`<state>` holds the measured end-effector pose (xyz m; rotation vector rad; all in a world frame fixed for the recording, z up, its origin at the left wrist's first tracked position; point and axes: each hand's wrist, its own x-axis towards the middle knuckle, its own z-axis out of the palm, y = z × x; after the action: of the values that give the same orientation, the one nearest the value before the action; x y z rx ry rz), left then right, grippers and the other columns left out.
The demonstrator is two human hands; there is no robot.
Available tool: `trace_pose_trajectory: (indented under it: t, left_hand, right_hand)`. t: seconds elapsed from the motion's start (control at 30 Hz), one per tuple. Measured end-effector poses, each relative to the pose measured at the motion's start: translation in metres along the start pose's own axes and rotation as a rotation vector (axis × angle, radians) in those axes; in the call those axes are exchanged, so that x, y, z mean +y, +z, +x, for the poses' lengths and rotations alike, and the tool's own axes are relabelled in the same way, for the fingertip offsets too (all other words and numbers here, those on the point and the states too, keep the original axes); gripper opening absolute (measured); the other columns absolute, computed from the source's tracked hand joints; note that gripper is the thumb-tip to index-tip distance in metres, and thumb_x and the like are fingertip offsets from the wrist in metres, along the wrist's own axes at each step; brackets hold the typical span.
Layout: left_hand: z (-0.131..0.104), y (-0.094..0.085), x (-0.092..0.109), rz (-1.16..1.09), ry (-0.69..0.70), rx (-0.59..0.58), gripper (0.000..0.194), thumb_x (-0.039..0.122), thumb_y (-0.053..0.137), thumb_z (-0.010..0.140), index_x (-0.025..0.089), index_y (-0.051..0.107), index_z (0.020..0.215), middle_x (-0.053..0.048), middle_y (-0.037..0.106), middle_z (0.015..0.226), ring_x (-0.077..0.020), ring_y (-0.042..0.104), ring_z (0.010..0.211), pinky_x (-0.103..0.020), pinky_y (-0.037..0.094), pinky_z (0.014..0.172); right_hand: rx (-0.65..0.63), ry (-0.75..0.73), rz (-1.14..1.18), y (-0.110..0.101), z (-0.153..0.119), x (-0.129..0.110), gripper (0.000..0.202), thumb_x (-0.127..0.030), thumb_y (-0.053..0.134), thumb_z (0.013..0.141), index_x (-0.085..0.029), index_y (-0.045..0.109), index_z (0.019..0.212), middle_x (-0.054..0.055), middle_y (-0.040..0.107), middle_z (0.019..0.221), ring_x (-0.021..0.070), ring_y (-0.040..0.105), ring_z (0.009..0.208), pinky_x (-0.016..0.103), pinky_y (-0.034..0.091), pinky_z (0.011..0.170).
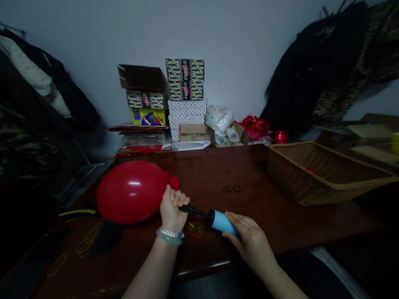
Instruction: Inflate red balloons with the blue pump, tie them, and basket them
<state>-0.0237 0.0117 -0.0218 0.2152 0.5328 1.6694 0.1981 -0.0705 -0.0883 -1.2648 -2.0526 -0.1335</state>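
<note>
A large inflated red balloon [131, 193] lies to the left, its neck end at my left hand [174, 203]. The fingers of that hand are wrapped round the balloon's neck and the black front end of a hand pump. My right hand [246, 234] grips the light-blue barrel of the balloon pump [222, 221], tilted down to the right. Between the two hands a black rod of the pump shows. Small green and red rubber bands [197, 229] lie on the table just below the rod. My left fingers hide the joint of balloon and nozzle.
The brown table [199, 170] bears black bands [232, 189], yellow bands [89, 241] and a dark flat object [107, 236]. A wicker basket [299, 182] stands right. Stacked boxes [187, 108] and plastic bags [220, 118] line the wall; dark coats [299, 70] hang right.
</note>
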Motion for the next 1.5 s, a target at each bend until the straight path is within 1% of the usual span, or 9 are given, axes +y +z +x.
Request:
trace_pose_trajectory:
  t: [0.23, 0.37, 0.53, 0.7, 0.83, 1.0, 1.13, 1.33, 1.5]
  left_hand:
    - [-0.008, 0.001, -0.011, 0.039, -0.024, -0.024, 0.049, 0.030, 0.058, 0.088, 0.019, 0.027, 0.051, 0.008, 0.025, 0.039, -0.0058, 0.024, 0.034, -0.022, 0.026, 0.041]
    - [-0.009, 0.004, -0.013, 0.048, -0.034, -0.025, 0.049, 0.031, 0.057, 0.088, 0.019, 0.028, 0.050, 0.008, 0.025, 0.039, -0.0057, 0.024, 0.034, -0.022, 0.025, 0.040]
    - [-0.007, 0.003, -0.011, 0.047, -0.030, -0.031, 0.051, 0.034, 0.058, 0.088, 0.019, 0.027, 0.051, 0.007, 0.025, 0.040, -0.0059, 0.024, 0.034, -0.022, 0.026, 0.040]
    - [-0.003, -0.001, -0.006, 0.040, -0.019, -0.031, 0.050, 0.031, 0.057, 0.089, 0.019, 0.027, 0.051, 0.007, 0.025, 0.040, -0.0058, 0.025, 0.034, -0.022, 0.026, 0.040]
    - [0.002, -0.002, 0.004, 0.013, 0.006, -0.022, 0.049, 0.030, 0.054, 0.091, 0.019, 0.027, 0.052, 0.007, 0.025, 0.039, -0.0063, 0.026, 0.034, -0.022, 0.027, 0.040]
    - [0.010, -0.005, 0.019, -0.021, 0.032, -0.009, 0.048, 0.028, 0.052, 0.091, 0.020, 0.026, 0.052, 0.008, 0.026, 0.038, -0.0064, 0.027, 0.033, -0.022, 0.027, 0.040]
    - [0.012, -0.004, 0.025, -0.040, 0.040, 0.002, 0.047, 0.026, 0.050, 0.092, 0.020, 0.025, 0.052, 0.008, 0.025, 0.037, -0.0062, 0.027, 0.032, -0.022, 0.027, 0.040]
    - [0.008, -0.003, 0.017, -0.046, 0.043, 0.002, 0.047, 0.025, 0.053, 0.090, 0.020, 0.025, 0.053, 0.008, 0.025, 0.038, -0.0058, 0.028, 0.033, -0.022, 0.029, 0.041]
    - [0.002, -0.003, 0.003, -0.035, -0.005, 0.000, 0.047, 0.024, 0.056, 0.087, 0.019, 0.024, 0.053, 0.009, 0.024, 0.040, -0.0052, 0.027, 0.033, -0.022, 0.029, 0.041]
  right_hand:
    - [0.010, 0.000, 0.028, 0.014, 0.015, -0.021, 0.046, -0.025, 0.072, 0.080, -0.013, 0.059, 0.122, 0.013, 0.070, 0.115, 0.0268, 0.067, 0.102, 0.043, 0.055, 0.088]
    - [0.009, 0.006, 0.045, 0.016, 0.016, -0.023, 0.047, -0.024, 0.074, 0.078, -0.014, 0.059, 0.122, 0.012, 0.070, 0.115, 0.0271, 0.067, 0.102, 0.042, 0.056, 0.088]
    - [-0.028, 0.000, 0.058, 0.013, 0.015, -0.020, 0.050, -0.024, 0.076, 0.077, -0.013, 0.059, 0.122, 0.012, 0.070, 0.115, 0.0265, 0.067, 0.101, 0.041, 0.056, 0.087]
    - [-0.072, -0.002, 0.049, 0.006, 0.011, -0.012, 0.050, -0.026, 0.076, 0.077, -0.014, 0.059, 0.123, 0.012, 0.070, 0.116, 0.0264, 0.067, 0.102, 0.042, 0.056, 0.088]
    - [-0.108, 0.004, 0.021, -0.003, 0.002, 0.001, 0.050, -0.024, 0.074, 0.079, -0.016, 0.057, 0.125, 0.012, 0.069, 0.118, 0.0262, 0.066, 0.104, 0.042, 0.055, 0.090]
    - [-0.105, 0.012, 0.006, -0.018, -0.005, 0.018, 0.046, -0.026, 0.070, 0.082, -0.018, 0.058, 0.126, 0.011, 0.069, 0.118, 0.0254, 0.066, 0.106, 0.042, 0.056, 0.091]
    - [-0.101, 0.013, 0.014, -0.025, -0.004, 0.026, 0.041, -0.028, 0.068, 0.083, -0.020, 0.061, 0.123, 0.009, 0.071, 0.115, 0.0244, 0.068, 0.102, 0.041, 0.057, 0.088]
    - [-0.070, 0.000, -0.016, -0.017, -0.001, 0.024, 0.040, -0.026, 0.065, 0.085, -0.019, 0.060, 0.124, 0.010, 0.070, 0.117, 0.0253, 0.067, 0.104, 0.043, 0.056, 0.091]
    - [-0.082, 0.003, -0.009, -0.008, 0.003, 0.006, 0.041, -0.026, 0.063, 0.087, -0.017, 0.058, 0.126, 0.012, 0.068, 0.119, 0.0262, 0.065, 0.107, 0.045, 0.054, 0.094]
